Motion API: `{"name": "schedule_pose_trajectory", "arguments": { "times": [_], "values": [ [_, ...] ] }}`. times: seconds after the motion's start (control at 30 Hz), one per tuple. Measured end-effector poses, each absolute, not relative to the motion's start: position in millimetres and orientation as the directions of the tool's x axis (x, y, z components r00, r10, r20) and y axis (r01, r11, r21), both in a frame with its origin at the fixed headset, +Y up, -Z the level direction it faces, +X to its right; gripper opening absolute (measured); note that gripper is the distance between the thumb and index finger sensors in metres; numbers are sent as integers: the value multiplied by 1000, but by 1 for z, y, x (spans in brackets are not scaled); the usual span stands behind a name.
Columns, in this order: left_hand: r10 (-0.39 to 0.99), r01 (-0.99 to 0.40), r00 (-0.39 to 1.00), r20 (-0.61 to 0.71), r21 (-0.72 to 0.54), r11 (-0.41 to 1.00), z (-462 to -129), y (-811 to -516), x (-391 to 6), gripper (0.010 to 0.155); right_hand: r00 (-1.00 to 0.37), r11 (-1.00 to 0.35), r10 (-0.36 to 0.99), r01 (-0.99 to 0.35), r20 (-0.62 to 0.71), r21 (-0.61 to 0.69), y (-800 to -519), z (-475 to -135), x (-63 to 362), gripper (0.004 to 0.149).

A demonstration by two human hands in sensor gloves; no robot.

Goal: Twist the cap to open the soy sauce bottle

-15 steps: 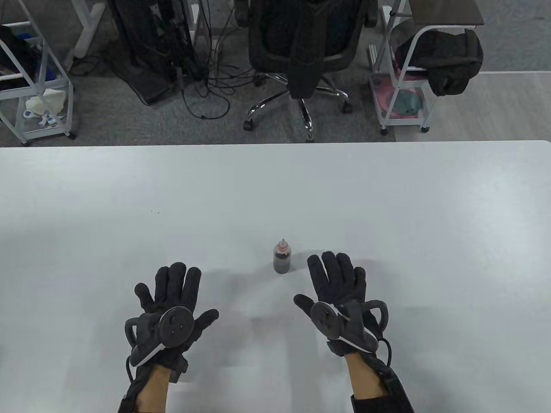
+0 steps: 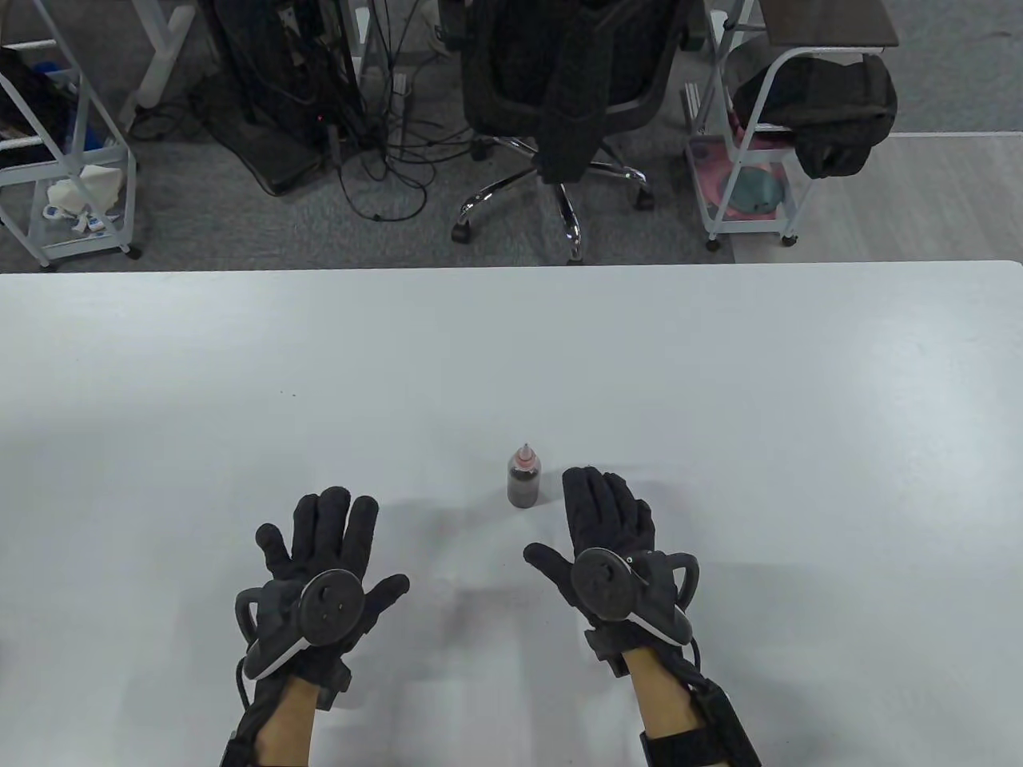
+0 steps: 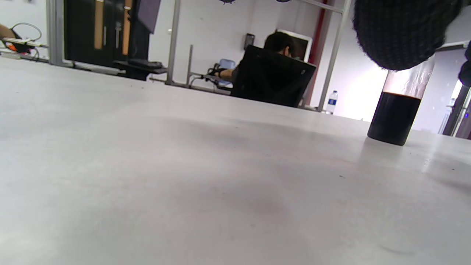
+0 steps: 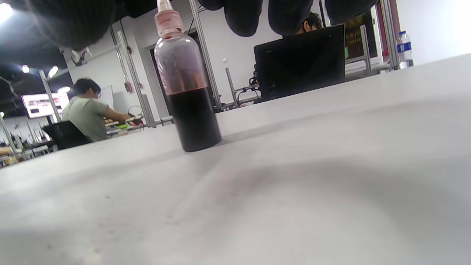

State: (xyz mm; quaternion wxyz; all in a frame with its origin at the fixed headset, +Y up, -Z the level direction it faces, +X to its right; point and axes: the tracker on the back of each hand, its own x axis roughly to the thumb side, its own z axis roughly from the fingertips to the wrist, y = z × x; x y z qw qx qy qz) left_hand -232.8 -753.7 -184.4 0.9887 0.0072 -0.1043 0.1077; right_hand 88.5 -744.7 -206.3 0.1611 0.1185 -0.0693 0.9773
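Note:
A small clear bottle (image 2: pixel 523 485) holding dark soy sauce stands upright on the white table (image 2: pixel 719 383), with a pink pointed cap (image 2: pixel 524 455) on top. My right hand (image 2: pixel 595 519) lies flat and open just right of the bottle, apart from it. My left hand (image 2: pixel 328 543) lies flat and open further left. The bottle also shows in the right wrist view (image 4: pixel 189 106) with its cap (image 4: pixel 167 18), and in the left wrist view (image 3: pixel 395 114), where its top is hidden behind a gloved finger.
The table's far edge (image 2: pixel 511 268) runs across the middle of the table view. Beyond it stand a black office chair (image 2: pixel 567 80) and white metal racks (image 2: pixel 743 144) on the floor.
My right hand has shifted a little left, toward the bottle, with its fingers drawn closer together. My left hand and the bottle have barely moved.

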Motion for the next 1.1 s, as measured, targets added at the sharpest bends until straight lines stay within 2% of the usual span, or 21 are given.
{"name": "schedule_pose_trajectory", "arguments": {
  "times": [0.47, 0.73, 0.83, 1.1],
  "values": [
    [192, -197, 963, 188, 10, 980, -184, -752, -236, 96, -789, -799, 598, -600, 144, 31, -760, -241, 75, 97],
    [185, -190, 965, 186, 9, 982, -183, -753, -237, 96, -800, -806, 592, -588, 99, 73, -771, -272, 65, 91],
    [186, -190, 962, 199, 4, 982, -184, -754, -235, 96, -800, -804, 595, -592, 76, 63, -773, -277, 64, 75],
    [184, -194, 947, 262, 13, 981, -180, -751, -225, 94, -773, -797, 598, -602, 211, 51, -766, -257, 59, 74]
  ]
}}
